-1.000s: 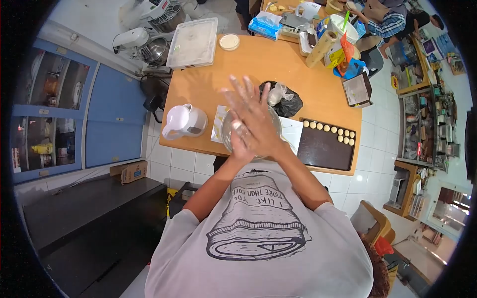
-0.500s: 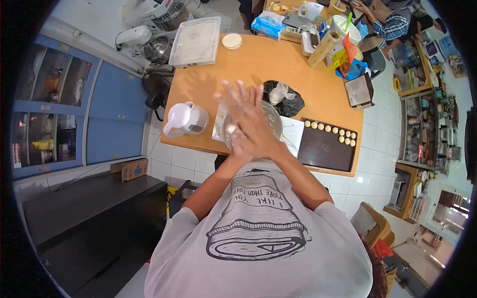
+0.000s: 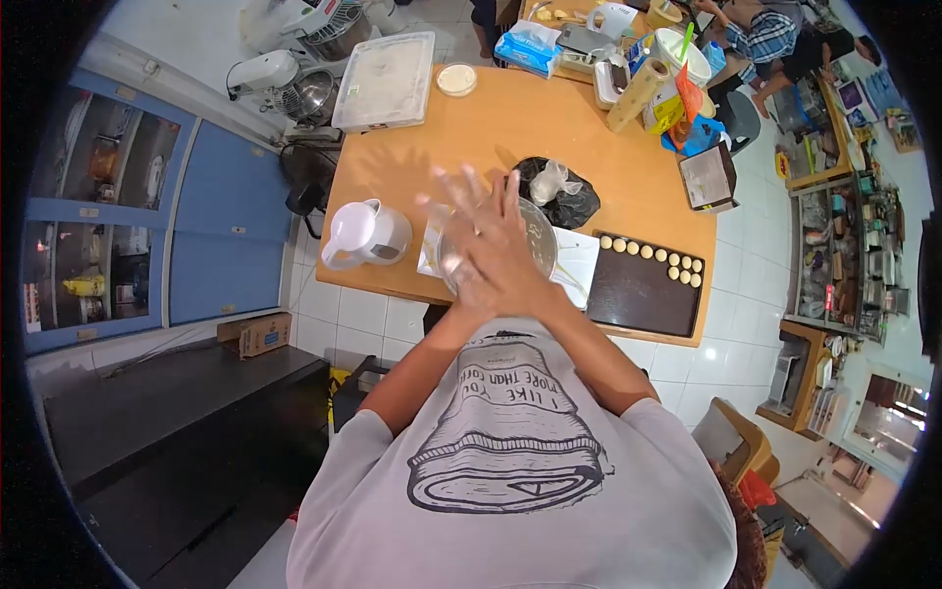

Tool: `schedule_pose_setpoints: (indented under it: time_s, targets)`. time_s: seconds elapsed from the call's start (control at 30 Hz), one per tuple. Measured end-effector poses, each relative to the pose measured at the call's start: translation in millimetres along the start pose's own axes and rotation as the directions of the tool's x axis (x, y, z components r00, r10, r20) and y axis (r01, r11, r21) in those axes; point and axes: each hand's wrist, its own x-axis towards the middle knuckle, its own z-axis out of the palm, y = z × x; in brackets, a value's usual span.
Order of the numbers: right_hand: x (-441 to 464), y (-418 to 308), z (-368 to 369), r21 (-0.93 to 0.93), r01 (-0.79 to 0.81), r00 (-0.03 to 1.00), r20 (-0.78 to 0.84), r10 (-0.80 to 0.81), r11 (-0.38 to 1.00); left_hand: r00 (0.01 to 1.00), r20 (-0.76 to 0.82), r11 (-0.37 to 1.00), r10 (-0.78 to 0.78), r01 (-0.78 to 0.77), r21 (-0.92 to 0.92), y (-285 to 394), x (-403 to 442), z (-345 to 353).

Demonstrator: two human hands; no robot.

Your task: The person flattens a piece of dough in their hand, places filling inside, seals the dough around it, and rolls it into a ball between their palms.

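Note:
My right hand [image 3: 505,257] lies across my left hand [image 3: 474,291], the palms pressed together over a round bowl [image 3: 543,243]. The fingers of the right hand stretch forward, partly blurred; the left fingers are mostly covered. Whatever sits between the palms is hidden. Pale smears show on the fingers. Beneath the bowl is a white sheet or board [image 3: 579,263]. To the right, a dark baking tray [image 3: 638,290] carries several small pale dough balls [image 3: 647,252] along its far side. A black plastic bag with a clear knotted bag [image 3: 551,183] on it lies just beyond the bowl.
A white jug [image 3: 368,236] stands left of the bowl. Farther back are a lidded plastic box [image 3: 385,80] and a small round tub [image 3: 456,80]. Packets and a wrap roll [image 3: 638,95] crowd the far right. Another person in a checked shirt [image 3: 767,41] is beyond the table.
My hands remain pressed together above the bowl, with the fingers shifted slightly against each other. The person at the far right has moved a little. The table items look the same.

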Motion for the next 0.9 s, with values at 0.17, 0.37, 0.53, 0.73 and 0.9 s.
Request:
schedule_pose_setpoints:
  time_s: [0.17, 0.37, 0.53, 0.73, 0.9]
  targets:
    - [-3, 1, 12, -0.042, -0.121, 0.993, -0.017, 0.120, 0.992, 0.947, 0.159, 0.960, -0.279, 0.279, 0.022, 53, 8, 16]
    - [15, 13, -38, 0.568, -0.084, 0.931, -0.249, 0.268, 0.819, 0.907, 0.040, 0.888, -0.419, 0.419, -0.188, 64, 15, 10]
    - [6, 19, -63, 0.450, -0.203, 0.910, -0.241, 0.337, 0.870, 0.908, 0.125, 0.861, -0.400, 0.419, -0.288, 68, 14, 12]
    - [-26, 16, -40, 0.083, -0.187, 0.982, -0.003, 0.188, 0.979, 0.868, 0.302, 0.775, -0.394, 0.491, -0.398, 68, 17, -2]
    - [-33, -1, -12, 0.063, -0.182, 0.981, -0.061, 0.186, 0.981, 0.882, 0.311, 0.783, -0.353, 0.461, -0.418, 69, 23, -14]
